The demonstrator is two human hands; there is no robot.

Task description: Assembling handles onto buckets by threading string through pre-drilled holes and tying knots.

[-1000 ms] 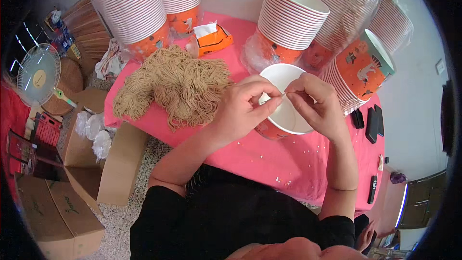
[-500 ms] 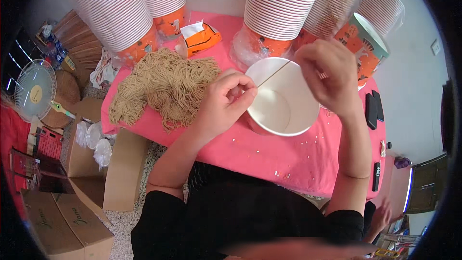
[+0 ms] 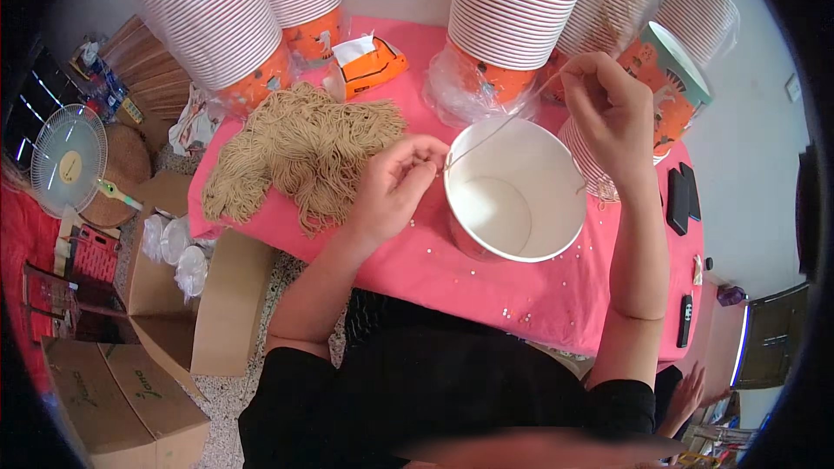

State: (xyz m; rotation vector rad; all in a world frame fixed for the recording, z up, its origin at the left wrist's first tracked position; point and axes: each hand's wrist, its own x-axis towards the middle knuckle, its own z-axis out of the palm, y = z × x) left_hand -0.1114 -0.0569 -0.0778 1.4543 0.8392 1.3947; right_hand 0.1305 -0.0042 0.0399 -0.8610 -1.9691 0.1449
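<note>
A wide white-lined paper bucket (image 3: 543,174) stands in front of me on the table, its mouth tilted toward me. A thin tan cord (image 3: 495,133) runs slantwise above the mouth from its left rim up to the right. My left hand (image 3: 398,187) is closed at the left rim, thumb and forefinger pinching the cord's lower end. My right hand (image 3: 611,108) is raised above the far right of the bucket, fingers pinched on the cord's upper end. Another bit of cord hangs over the right rim. Left of the bucket lies a heap of tan cord (image 3: 304,152).
Tall stacks of paper buckets (image 3: 512,22) line the table's back. An orange tissue pack (image 3: 373,69) lies behind the cord heap. Dark phones (image 3: 678,200) rest at the right edge of the pink tablecloth (image 3: 417,269). An open cardboard box (image 3: 230,304) stands at the left.
My right hand has risen slightly, and the cord stretches longer between my hands. My left hand has shifted a little down and left. The view has moved slightly.
</note>
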